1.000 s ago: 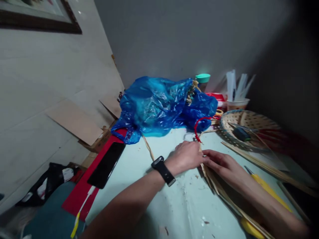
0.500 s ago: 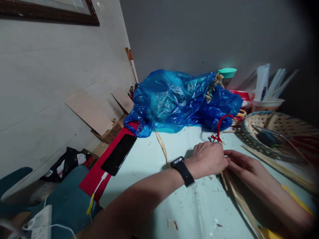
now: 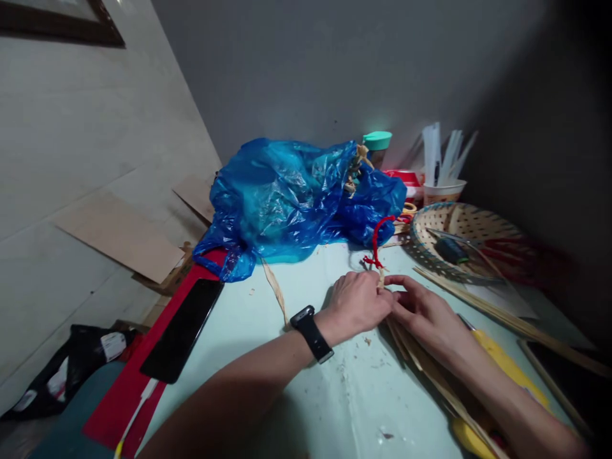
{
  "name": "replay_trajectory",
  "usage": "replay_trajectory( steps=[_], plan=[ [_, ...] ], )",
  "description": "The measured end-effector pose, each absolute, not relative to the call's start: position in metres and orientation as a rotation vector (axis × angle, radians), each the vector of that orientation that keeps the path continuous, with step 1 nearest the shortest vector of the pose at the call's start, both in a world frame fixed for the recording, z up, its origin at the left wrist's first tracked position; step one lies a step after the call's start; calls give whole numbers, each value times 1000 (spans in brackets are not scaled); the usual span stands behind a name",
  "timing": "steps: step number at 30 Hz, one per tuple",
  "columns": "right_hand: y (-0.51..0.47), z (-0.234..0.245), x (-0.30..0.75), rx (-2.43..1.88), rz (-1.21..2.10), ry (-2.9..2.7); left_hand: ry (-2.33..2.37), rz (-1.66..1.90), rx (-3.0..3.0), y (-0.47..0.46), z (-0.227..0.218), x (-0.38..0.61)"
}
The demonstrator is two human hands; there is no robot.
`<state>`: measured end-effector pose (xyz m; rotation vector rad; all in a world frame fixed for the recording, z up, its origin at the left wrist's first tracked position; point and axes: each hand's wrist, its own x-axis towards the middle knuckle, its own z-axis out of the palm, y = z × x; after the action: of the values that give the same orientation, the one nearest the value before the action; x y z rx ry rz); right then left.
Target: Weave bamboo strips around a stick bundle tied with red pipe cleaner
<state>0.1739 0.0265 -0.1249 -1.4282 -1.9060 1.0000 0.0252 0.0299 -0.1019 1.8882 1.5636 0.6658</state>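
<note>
My left hand [image 3: 361, 301], with a black watch [image 3: 310, 331] on its wrist, is closed around a pale braid [image 3: 381, 278] of dried plant strips. A red cord [image 3: 376, 239] is tied at the braid's upper end and runs up towards the blue bag. My right hand [image 3: 423, 311] meets the left at the braid, thumb and fingers pinching there; the fingertips are partly hidden. Long loose dried strips [image 3: 437, 382] trail from below the hands towards the table's near edge, under my right forearm.
A blue plastic bag [image 3: 287, 197] lies at the back. At the right are a woven basket [image 3: 421, 239] holding a dark thread spool [image 3: 451, 250], a cup [image 3: 444, 191] of clear sticks, and a yellow-handled tool [image 3: 511, 366]. A phone [image 3: 184, 331] lies on red card [image 3: 119, 395] at the left.
The view has turned to the right, so the bag, phone and basket sit further left in the picture. Both hands stay together at the braid, with little visible change in grip.
</note>
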Motion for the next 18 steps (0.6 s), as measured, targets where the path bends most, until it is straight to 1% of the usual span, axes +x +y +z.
replay_trajectory(
  steps=[3,8,10,12,15,18],
  plan=[
    [22,-118,169,-1380,1144,-1864,1460,740,1633,27,-101,20],
    [18,-109,166,-1276,1307,-1730,1124,612,1450,30,-94,9],
    [18,-108,167,-1295,1299,-1708,1043,605,1369,31,-95,4],
    [18,-106,169,-1293,1306,-1717,982,685,1166,31,-97,0],
    [16,-101,172,-1288,1308,-1750,904,691,1061,31,-100,-2],
    [15,-94,174,-1350,1101,-1895,854,666,1062,32,-101,-3]
  ],
)
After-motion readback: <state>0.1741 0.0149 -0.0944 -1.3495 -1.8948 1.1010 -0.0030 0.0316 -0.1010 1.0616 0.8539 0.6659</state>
